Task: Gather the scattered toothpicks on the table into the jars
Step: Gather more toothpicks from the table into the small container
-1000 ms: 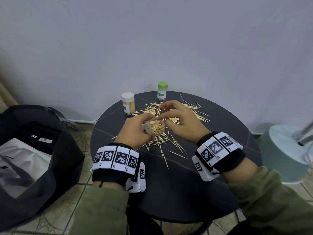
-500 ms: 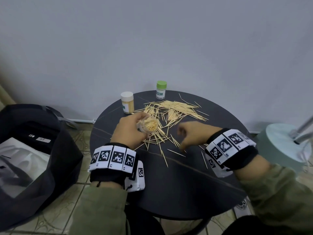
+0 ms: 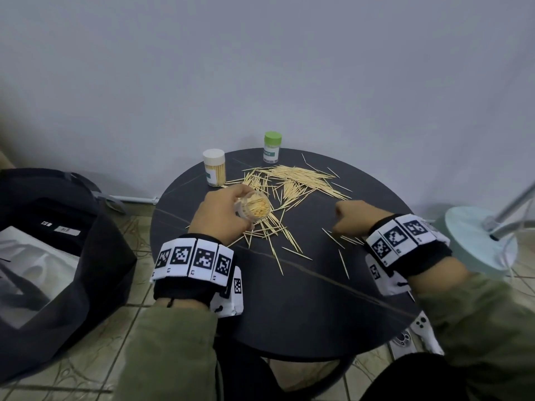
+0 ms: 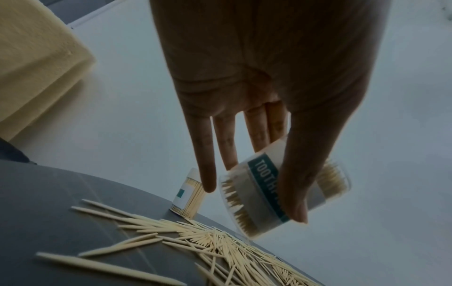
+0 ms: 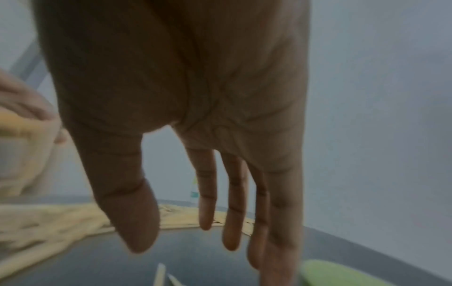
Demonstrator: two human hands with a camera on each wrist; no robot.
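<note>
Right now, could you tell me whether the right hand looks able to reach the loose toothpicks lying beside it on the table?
Probably yes: the right hand holds nothing, and the loose toothpicks lie just beside it on bare table.

Toothpicks [image 3: 292, 192] mid-table [image 3: 289, 314]; 2 capped jars [image 3: 214, 167] behind; open jar [image 3: 254, 208] in left hand [image 3: 221, 215].

Grey wall [image 3: 260, 68], tiled floor [image 3: 95, 357]

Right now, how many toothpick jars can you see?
3: an open jar gripped in the left hand, a white-lidded jar and a green-lidded jar standing at the table's far edge.
</note>
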